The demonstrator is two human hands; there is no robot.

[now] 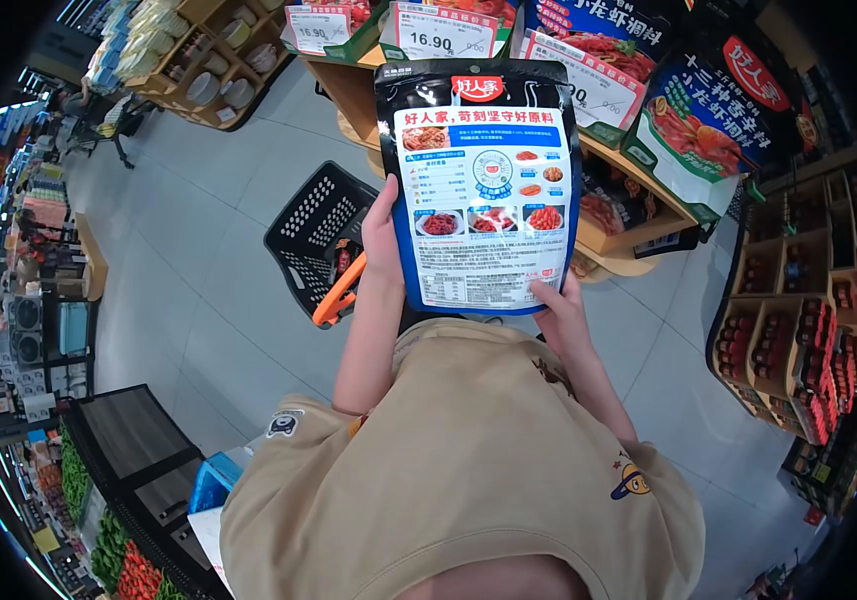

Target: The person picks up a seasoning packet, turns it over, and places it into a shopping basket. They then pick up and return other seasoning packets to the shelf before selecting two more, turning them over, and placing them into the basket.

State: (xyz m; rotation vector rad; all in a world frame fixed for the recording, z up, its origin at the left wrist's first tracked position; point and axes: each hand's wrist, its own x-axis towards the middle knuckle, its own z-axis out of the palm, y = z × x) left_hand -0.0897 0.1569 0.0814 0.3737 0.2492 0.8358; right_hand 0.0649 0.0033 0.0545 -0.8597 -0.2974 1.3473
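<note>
- Holding the pouch [479, 185] upright before the shelf [639, 225], left hand [382, 232] grips its left edge, right hand [559, 310] pinches its lower right corner.
- Pouch reads "好人家"; a shelf price tag [431, 32] above reads 16.90.

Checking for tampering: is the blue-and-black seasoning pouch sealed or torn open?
Apparently sealed: the blue-and-black seasoning pouch shows a straight, intact top edge, held upright between left hand and right hand.

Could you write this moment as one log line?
left hand: holds seasoning pouch | right hand: holds its bottom corner | shopping basket: hangs from left arm
</note>
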